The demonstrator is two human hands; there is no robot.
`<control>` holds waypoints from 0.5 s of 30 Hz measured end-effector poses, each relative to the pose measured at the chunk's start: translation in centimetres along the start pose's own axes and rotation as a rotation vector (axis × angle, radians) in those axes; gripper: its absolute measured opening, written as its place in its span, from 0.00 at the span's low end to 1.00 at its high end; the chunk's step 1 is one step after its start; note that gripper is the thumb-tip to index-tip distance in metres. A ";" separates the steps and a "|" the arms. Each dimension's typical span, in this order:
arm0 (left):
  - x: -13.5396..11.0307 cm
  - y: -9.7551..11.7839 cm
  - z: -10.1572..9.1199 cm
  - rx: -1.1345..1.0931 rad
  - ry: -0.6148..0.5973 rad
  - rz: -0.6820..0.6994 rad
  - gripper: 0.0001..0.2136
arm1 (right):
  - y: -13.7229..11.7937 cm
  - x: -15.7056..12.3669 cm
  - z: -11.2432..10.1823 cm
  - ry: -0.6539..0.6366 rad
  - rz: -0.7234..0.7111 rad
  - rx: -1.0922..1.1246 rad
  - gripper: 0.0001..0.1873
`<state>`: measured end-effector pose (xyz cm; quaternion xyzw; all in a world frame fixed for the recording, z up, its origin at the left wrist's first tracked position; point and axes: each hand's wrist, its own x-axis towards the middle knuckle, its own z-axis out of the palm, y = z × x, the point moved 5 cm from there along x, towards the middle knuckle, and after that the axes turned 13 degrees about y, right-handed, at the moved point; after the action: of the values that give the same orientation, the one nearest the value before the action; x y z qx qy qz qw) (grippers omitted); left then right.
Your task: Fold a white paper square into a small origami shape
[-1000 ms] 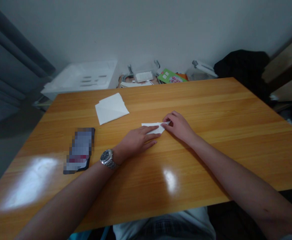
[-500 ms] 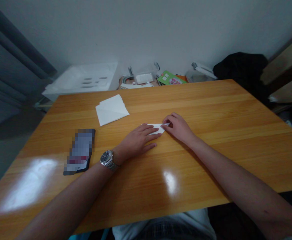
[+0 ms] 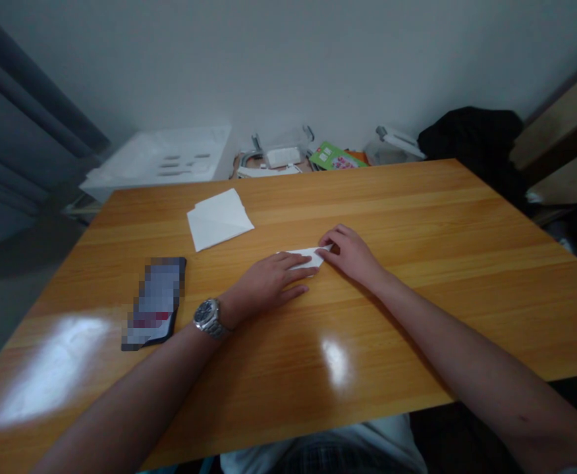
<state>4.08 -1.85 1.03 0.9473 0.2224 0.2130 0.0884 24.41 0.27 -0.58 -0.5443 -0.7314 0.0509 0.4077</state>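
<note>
A small folded piece of white paper lies near the middle of the wooden table. My left hand, with a metal watch on its wrist, lies flat on the paper's left part, fingers stretched out. My right hand has its fingers curled and pinches the paper's right tip against the table. Most of the paper is hidden under my two hands.
A larger folded white sheet lies at the back left of the table. A dark phone lies left of my left wrist. Behind the table's far edge are a white tray, a green booklet, clutter and a black bag.
My left hand has slid slightly further over the paper, hiding its left end. The right hand keeps its pinch on the right tip. The view has shifted a little.
</note>
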 end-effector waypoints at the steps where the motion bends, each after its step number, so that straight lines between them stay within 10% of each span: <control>1: 0.0 0.0 0.0 -0.004 0.001 0.005 0.21 | 0.0 0.0 0.0 -0.001 0.001 0.000 0.04; 15: -0.1 0.2 0.1 0.022 -0.005 -0.016 0.21 | 0.0 -0.1 -0.3 -0.012 0.002 0.017 0.04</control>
<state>4.08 -2.05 0.93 0.9470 0.2319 0.2072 0.0803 24.58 0.06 -0.46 -0.5410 -0.7330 0.0608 0.4079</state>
